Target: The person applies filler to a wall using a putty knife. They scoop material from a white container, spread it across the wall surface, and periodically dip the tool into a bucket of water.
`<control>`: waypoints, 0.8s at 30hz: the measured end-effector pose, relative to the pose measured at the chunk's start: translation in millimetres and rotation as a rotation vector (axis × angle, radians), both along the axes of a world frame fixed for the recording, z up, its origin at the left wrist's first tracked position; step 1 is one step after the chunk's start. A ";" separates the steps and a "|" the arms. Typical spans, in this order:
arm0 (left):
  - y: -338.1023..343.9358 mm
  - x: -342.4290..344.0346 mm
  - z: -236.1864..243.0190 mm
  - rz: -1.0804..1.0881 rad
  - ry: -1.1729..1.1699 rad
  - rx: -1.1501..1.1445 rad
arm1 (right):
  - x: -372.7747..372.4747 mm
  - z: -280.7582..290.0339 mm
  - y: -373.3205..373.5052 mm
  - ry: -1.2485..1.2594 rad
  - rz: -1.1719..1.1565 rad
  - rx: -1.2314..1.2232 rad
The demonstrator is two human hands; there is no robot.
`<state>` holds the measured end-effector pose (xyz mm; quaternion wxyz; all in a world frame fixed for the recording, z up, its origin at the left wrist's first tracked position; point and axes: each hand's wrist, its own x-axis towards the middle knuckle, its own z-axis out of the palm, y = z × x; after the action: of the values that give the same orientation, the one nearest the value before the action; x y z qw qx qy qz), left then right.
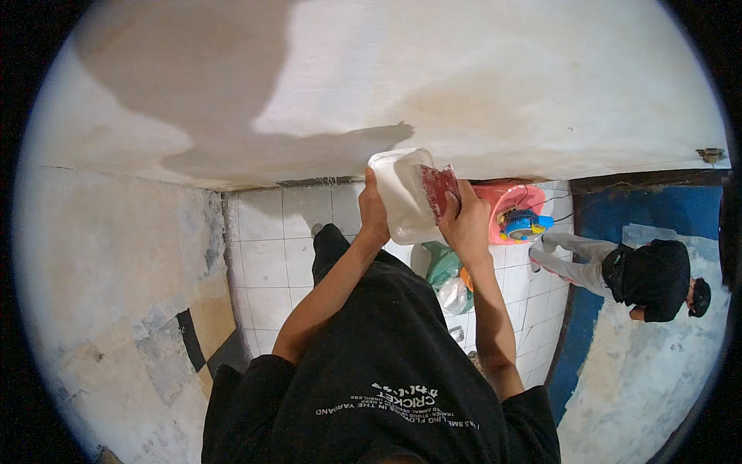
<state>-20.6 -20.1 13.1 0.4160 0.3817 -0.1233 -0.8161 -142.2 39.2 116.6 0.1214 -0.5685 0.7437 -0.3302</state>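
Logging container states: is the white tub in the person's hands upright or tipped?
Tipped. The tub is tilted between the left hand and right hand, which holds a red pad against it.

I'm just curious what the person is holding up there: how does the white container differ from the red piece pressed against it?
The white container is a large, pale, boxy tub; the red piece is small, flat and dark red. The left hand grips the container by its side, while the right hand presses the red piece against the container's face. Both are held up together near the pale wall.
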 end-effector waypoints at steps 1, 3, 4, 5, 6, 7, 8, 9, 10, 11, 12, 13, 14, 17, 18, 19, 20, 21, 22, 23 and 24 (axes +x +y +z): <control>0.0 1.8 -2.4 0.003 0.036 0.002 | 0.7 -1.3 0.6 -0.014 -0.005 0.009; 0.2 5.7 -6.0 0.004 0.109 0.009 | 3.1 -7.0 3.4 -0.043 -0.016 0.013; 1.6 4.9 -6.3 -0.001 0.083 -0.006 | 6.6 -12.0 5.0 -0.057 -0.021 0.008; 3.6 3.1 -6.5 -0.006 0.058 -0.021 | 10.1 -15.6 6.2 -0.072 -0.026 0.004; 4.6 1.6 -5.3 -0.007 0.033 -0.037 | 12.7 -16.4 6.1 -0.117 -0.030 0.028; 5.3 0.5 -7.6 -0.005 0.047 -0.033 | 13.8 -15.4 5.4 -0.123 -0.015 -0.002; 5.9 -0.5 -11.3 -0.003 0.061 -0.029 | 14.7 -13.2 4.3 -0.128 -0.001 -0.032; 5.8 0.1 -11.9 0.001 0.072 -0.024 | 16.7 -9.7 2.2 -0.136 0.016 -0.060; 5.6 0.7 -12.5 0.011 0.092 -0.017 | 16.1 -2.4 0.8 -0.113 -0.003 -0.029; 5.1 1.5 -13.2 0.021 0.112 -0.011 | 13.8 8.8 -0.6 -0.090 -0.022 0.003; 4.5 -0.3 -9.2 0.025 0.140 -0.008 | 10.8 17.1 -0.6 -0.059 -0.047 0.029; 4.5 -1.2 -5.3 0.020 0.160 0.000 | 8.6 14.4 -0.5 -0.013 -0.045 0.061; 5.1 -1.6 -1.3 0.015 0.180 0.009 | 5.8 6.7 -0.3 0.033 -0.043 0.093; 6.1 -6.6 -7.2 0.021 0.241 0.021 | 10.6 -11.3 -3.5 0.031 0.003 0.103; 8.0 -7.4 -10.5 0.025 0.262 0.027 | 15.4 -14.5 -4.0 0.006 0.024 0.097; 9.1 -5.4 -14.1 0.007 0.220 0.025 | 19.8 -15.5 -5.2 -0.029 0.030 0.086; 10.2 -3.1 -17.5 -0.012 0.178 0.023 | 23.9 -16.1 -6.6 -0.064 0.035 0.076; 10.2 -1.7 -16.2 -0.030 0.136 0.021 | 25.2 -16.9 -8.2 -0.099 0.041 0.065; 10.8 -0.9 -14.5 -0.031 0.102 0.031 | 24.7 -14.9 -9.6 -0.067 0.016 0.013; 11.7 -0.2 -12.5 -0.032 0.067 0.041 | 23.9 -11.5 -10.8 -0.044 0.004 0.030; 12.3 1.8 -9.9 -0.034 0.031 0.049 | 24.5 -7.2 -11.5 -0.022 -0.010 0.046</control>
<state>-18.8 -7.8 3.2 0.3944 0.3769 -0.1032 -0.8317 -117.7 27.6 109.4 0.1410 -0.5582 0.7526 -0.3197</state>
